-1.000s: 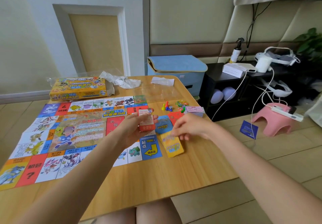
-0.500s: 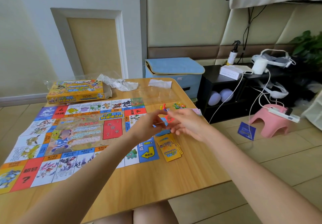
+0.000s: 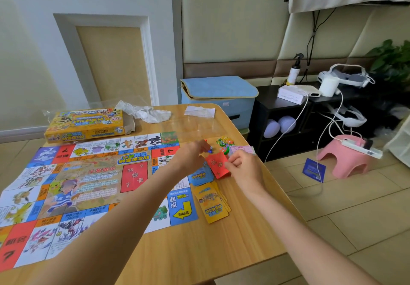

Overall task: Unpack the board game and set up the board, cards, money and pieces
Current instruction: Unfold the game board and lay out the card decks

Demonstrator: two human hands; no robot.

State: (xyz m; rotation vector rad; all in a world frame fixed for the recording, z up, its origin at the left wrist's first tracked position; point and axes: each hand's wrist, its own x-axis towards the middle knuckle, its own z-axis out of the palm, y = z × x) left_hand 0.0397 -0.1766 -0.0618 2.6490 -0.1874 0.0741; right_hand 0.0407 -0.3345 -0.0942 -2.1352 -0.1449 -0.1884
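Observation:
The colourful game board [image 3: 93, 184] lies unfolded on the left of the wooden table [image 3: 199, 251]. My right hand [image 3: 243, 167] pinches the right edge of a stack of red cards [image 3: 216, 164], just beyond a stack of blue cards [image 3: 199, 176]. A fanned stack of yellow cards [image 3: 213, 204] lies nearer me, beside the board's corner. With fingers curled, my left hand [image 3: 194, 155] hovers at the red stack's left corner; any grip there is hidden. Small coloured playing pieces [image 3: 224, 143] and paper money [image 3: 243, 149] sit behind the hands.
The yellow game box [image 3: 86, 125] lies at the table's back left, with crumpled plastic wrap [image 3: 144, 111] and a white paper [image 3: 199, 111] behind the board. Right of the table stand a blue storage box [image 3: 219, 98], a black shelf [image 3: 288, 116] and a pink stool [image 3: 346, 160].
The red cards went from my left hand into my right, which now holds them beyond the blue stack. Both hands moved away from me, towards the pieces.

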